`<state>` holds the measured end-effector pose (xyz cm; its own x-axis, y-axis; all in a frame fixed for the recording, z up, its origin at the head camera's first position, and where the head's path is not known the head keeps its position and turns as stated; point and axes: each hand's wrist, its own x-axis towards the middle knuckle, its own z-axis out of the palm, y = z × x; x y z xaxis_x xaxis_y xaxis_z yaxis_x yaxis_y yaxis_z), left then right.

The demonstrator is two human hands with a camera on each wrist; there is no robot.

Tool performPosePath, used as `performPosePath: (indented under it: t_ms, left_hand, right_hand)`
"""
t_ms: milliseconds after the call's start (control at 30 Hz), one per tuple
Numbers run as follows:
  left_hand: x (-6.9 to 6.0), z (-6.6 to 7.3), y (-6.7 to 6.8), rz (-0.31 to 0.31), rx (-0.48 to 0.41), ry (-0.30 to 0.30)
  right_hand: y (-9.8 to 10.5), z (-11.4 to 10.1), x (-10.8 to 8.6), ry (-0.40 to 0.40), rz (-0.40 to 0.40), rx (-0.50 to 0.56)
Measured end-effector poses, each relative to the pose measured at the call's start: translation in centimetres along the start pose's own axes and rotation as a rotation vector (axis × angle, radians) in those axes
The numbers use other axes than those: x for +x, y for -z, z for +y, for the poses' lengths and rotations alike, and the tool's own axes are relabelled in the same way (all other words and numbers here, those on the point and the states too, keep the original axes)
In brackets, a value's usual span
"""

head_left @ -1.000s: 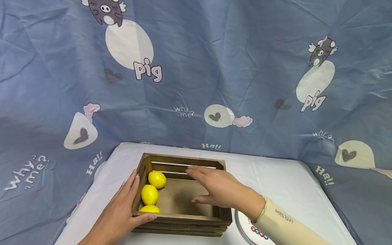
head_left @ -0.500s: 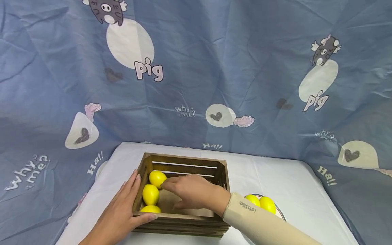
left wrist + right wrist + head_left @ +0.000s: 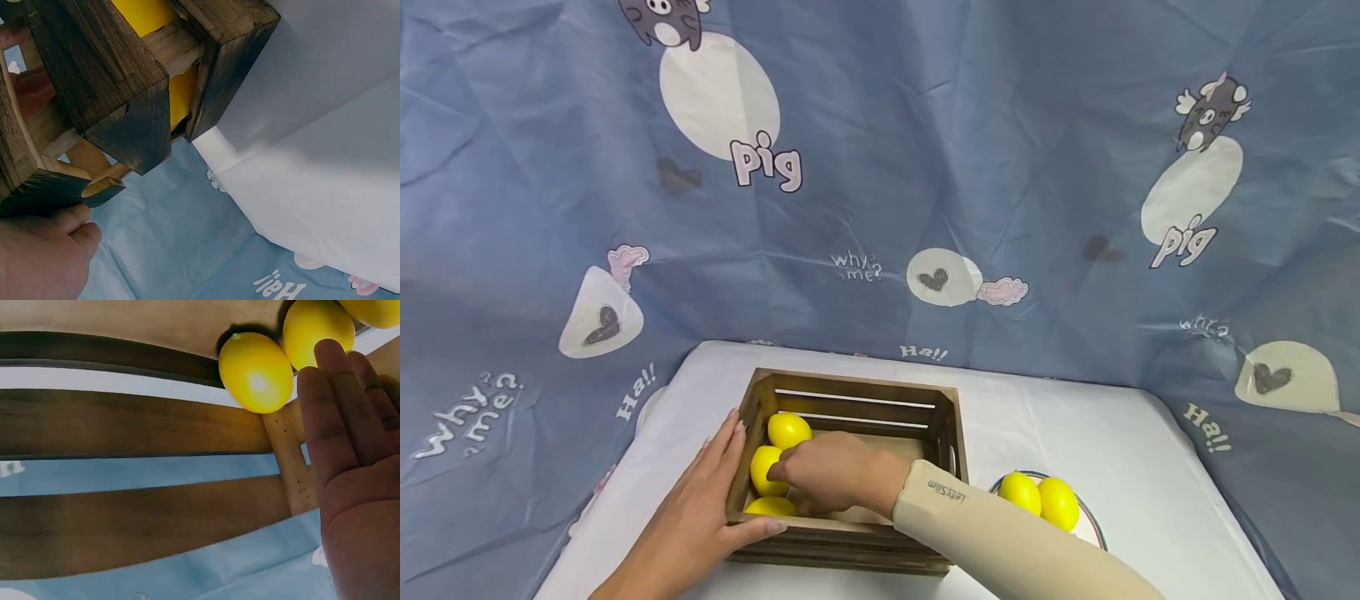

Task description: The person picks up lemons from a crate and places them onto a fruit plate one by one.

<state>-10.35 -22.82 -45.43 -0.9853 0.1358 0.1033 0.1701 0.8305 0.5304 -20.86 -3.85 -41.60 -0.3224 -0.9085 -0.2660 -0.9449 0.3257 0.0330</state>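
Three yellow lemons line the left side of a brown slatted wooden crate (image 3: 850,546): the far lemon (image 3: 788,431), the middle lemon (image 3: 766,471) and the near lemon (image 3: 771,507). My left hand (image 3: 688,517) rests against the crate's front left corner, fingers along the left wall and thumb on the front rim. Inside the crate, my right hand (image 3: 842,472) reaches to the middle lemon. In the right wrist view its straight fingers (image 3: 331,419) overlap that lemon (image 3: 319,328), with the palm bare; whether they press on it, I cannot tell.
To the right of the crate a round white plate (image 3: 1088,527) with a dark rim carries two lemons (image 3: 1039,500), partly behind the right sleeve (image 3: 1000,533). A white cloth covers the table (image 3: 1120,442). Blue printed fabric (image 3: 850,208) hangs behind it.
My right hand has moved left and down, from the crate's right side to the middle lemon. The plate's lemons came into sight. My left hand has stayed at the crate's corner.
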Motion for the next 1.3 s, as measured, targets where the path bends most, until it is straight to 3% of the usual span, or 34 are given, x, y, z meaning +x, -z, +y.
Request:
performPosePath:
  t_ms: [267, 800, 1300]
  left_hand:
    - [0.6, 0.4, 0.1, 0.026, -0.002, -0.051]
    - [1.0, 1.4, 0.0, 0.042, -0.007, -0.058]
    - [0.9, 1.1, -0.2, 0.041, -0.012, -0.057]
  right_hand:
    - [0.1, 0.0, 1.6, -0.006, -0.021, -0.032]
    - [-0.7, -1.1, 2.8, -0.008, -0.072, -0.061]
    - [-1.8, -1.0, 2.9, -0.104, -0.205, 0.164]
